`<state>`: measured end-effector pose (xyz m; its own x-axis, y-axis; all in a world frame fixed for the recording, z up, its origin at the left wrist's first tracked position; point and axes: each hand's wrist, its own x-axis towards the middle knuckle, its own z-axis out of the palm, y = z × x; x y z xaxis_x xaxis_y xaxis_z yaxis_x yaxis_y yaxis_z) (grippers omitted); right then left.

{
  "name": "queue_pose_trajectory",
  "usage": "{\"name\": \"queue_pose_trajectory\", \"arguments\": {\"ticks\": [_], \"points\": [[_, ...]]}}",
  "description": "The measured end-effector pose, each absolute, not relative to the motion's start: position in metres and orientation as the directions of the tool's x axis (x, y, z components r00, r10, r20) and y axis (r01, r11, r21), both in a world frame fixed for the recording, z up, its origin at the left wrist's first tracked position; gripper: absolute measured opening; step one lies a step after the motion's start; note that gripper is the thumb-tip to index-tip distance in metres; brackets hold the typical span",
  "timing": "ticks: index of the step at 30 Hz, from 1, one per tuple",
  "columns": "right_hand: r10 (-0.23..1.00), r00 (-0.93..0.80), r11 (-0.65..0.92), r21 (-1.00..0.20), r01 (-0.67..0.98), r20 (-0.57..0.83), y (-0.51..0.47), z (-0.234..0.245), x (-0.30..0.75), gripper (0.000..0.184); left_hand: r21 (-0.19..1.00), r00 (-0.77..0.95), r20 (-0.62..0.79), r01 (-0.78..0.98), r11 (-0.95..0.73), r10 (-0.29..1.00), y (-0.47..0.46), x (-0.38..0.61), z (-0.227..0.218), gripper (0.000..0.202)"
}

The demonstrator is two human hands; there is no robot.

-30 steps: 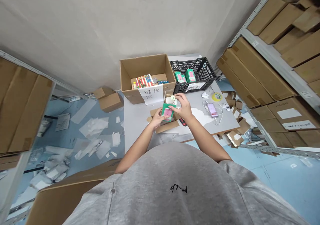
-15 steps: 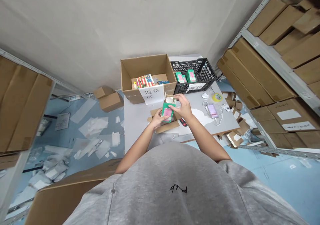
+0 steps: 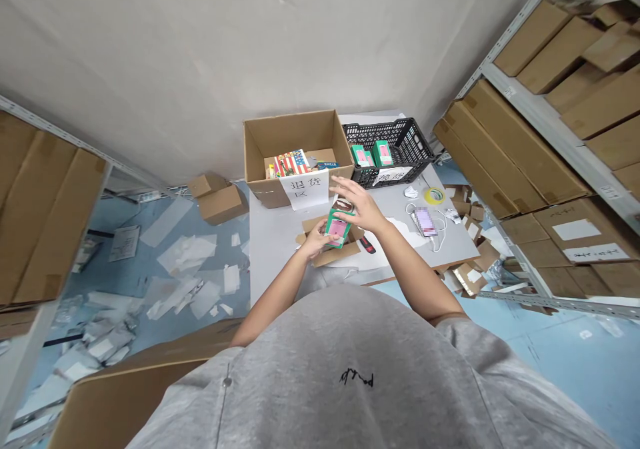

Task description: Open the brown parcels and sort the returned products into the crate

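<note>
My left hand [image 3: 316, 241] grips a green carton with a pink label [image 3: 337, 230], holding it upright from the lower left. The carton's top flap stands open, and a pale rounded item [image 3: 343, 204] shows inside. My right hand [image 3: 359, 210] is over the carton's top, its fingers spread and its palm close to the opening. Below both hands lies a brown cardboard box lid or flap [image 3: 340, 252]. A black-and-red utility knife [image 3: 367, 244] lies just below my right wrist.
A white table [image 3: 280, 256] holds an open cardboard box [image 3: 295, 136] with colourful packages and a paper sign, a black plastic crate [image 3: 410, 144] with green cartons, a phone with a white cable [image 3: 425, 222], and yellow tape [image 3: 435, 196]. Shelves of cardboard boxes flank it; paper scraps litter the floor.
My right hand has lifted off the carton's top and its fingers have spread. The carton has shifted slightly, still in my left hand.
</note>
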<state>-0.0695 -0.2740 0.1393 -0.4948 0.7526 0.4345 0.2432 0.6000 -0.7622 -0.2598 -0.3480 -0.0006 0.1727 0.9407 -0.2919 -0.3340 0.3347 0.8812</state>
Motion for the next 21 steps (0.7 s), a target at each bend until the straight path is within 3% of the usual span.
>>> {"name": "queue_pose_trajectory", "arguments": {"ticks": [3, 7, 10, 14, 18, 21], "points": [[0.764, -0.466, 0.594, -0.768, 0.237, 0.447, -0.278, 0.131, -0.071, 0.042, 0.861, 0.196, -0.293, -0.372, 0.347, 0.936, -0.348, -0.260, 0.001, 0.088], [0.879, -0.198, 0.477, -0.810, 0.341, 0.434, -0.286, 0.109, -0.075, 0.030, 0.870, 0.196, -0.289, -0.354, 0.342, 0.937, -0.349, -0.263, -0.001, 0.086], [0.939, -0.094, 0.344, -0.889, 0.304, 0.331, -0.288, 0.093, -0.084, 0.036, 0.878, 0.174, -0.298, -0.335, 0.341, 0.939, -0.350, -0.264, -0.004, 0.084], [0.986, -0.048, 0.165, -0.982, 0.089, 0.161, -0.285, 0.080, -0.095, 0.044, 0.875, 0.185, -0.320, -0.318, 0.365, 0.929, -0.352, -0.263, -0.004, 0.085], [0.988, 0.064, 0.150, -0.982, -0.114, 0.143, -0.286, 0.084, -0.100, 0.059, 0.859, 0.184, -0.357, -0.321, 0.400, 0.916, -0.354, -0.262, -0.001, 0.086], [0.984, 0.055, 0.180, -0.959, -0.221, 0.172, -0.291, 0.095, -0.100, 0.076, 0.836, 0.210, -0.395, -0.321, 0.445, 0.894, -0.356, -0.262, 0.001, 0.086]]}}
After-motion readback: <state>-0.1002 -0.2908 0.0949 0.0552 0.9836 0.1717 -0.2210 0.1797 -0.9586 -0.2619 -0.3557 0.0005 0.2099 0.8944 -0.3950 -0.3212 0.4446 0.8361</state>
